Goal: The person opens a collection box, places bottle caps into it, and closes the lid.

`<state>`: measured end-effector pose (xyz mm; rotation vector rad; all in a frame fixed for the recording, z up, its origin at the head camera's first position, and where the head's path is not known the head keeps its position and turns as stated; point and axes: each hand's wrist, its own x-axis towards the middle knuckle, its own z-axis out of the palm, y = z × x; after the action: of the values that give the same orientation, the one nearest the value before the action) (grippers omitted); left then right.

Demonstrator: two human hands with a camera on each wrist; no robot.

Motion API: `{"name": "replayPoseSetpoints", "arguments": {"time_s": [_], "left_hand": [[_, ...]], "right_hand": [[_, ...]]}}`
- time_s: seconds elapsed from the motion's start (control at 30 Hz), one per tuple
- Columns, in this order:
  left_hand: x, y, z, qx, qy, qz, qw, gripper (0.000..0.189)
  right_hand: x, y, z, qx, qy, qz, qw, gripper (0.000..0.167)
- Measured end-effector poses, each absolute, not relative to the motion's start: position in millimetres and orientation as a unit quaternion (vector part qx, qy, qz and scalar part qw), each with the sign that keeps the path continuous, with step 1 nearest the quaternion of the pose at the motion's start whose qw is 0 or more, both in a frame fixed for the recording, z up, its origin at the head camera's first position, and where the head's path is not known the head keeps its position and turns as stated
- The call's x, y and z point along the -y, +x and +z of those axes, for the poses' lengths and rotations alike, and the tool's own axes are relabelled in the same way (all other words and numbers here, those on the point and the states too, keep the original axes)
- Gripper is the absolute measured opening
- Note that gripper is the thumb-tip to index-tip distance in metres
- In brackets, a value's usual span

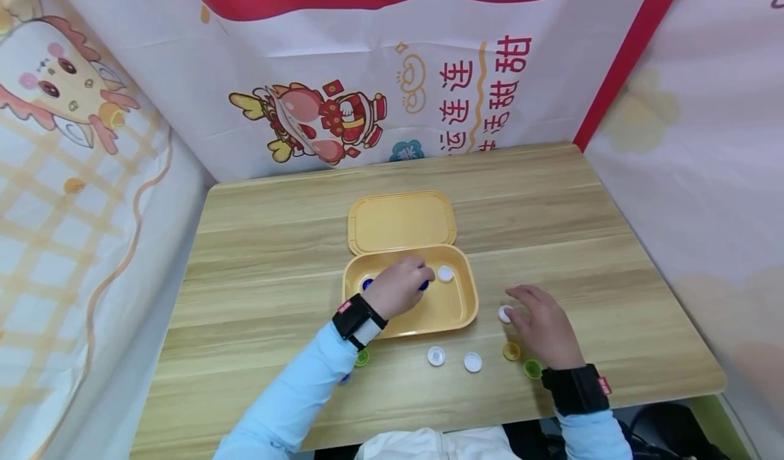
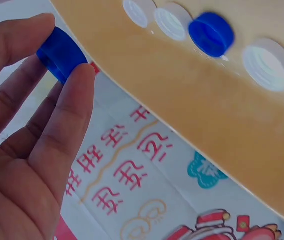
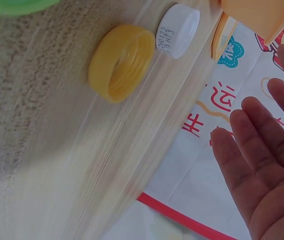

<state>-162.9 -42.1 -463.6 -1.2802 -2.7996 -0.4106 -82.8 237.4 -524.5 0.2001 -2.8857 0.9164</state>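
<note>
A printed backdrop (image 1: pixel 343 45) is rising beyond the yellow tray (image 1: pixel 450 310), and from my distant seat I am seeing a wood-grain tabletop (image 1: pixel 257 263) spreading out around that tray. A matching lid (image 1: pixel 401 222) is lying flat just past the tray's far rim. In a pale blue sleeve (image 1: pixel 300 378), the person's left hand (image 1: pixel 398 286) is hovering over the tray, its grip pinching a blue cap (image 2: pixel 62 52) between thumb and fingers. The right hand (image 1: pixel 545 327) is hanging to the right of the tray, its grip wide, fingers nearly straight; I am not able to tell whether its thumb is touching the white cap (image 1: pixel 505 314) there. Inside the tray, three white caps (image 2: pixel 267 64) and a second blue cap (image 2: pixel 211 34) are sitting in a rough row. Two more white caps (image 1: pixel 436 356) are lying in front of the tray. A yellow cap (image 1: pixel 511 350) and a green cap (image 1: pixel 533 369) are lying to its front right. Another green cap (image 1: pixel 363 358) and a partly hidden blue one (image 1: pixel 346 378) are lying before its left end, beside the sleeve.
</note>
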Motion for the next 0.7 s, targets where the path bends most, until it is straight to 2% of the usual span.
{"name": "replayPoseSetpoints", "arguments": {"time_s": [0.53,0.7], "left_hand": [[-8.0,-171.5,-487.7,0.904,-0.416,-0.063,-0.070,0.014],[-17.3,-173.3,-494.0,0.908,-0.410,-0.045,-0.071,0.007]], "right_hand": [[-241.9,-76.9,-523.4,0.951,0.047,0.302,0.042,0.034],[-243.4,-74.3,-522.2,0.953,0.037,0.300,0.035,0.034]]}}
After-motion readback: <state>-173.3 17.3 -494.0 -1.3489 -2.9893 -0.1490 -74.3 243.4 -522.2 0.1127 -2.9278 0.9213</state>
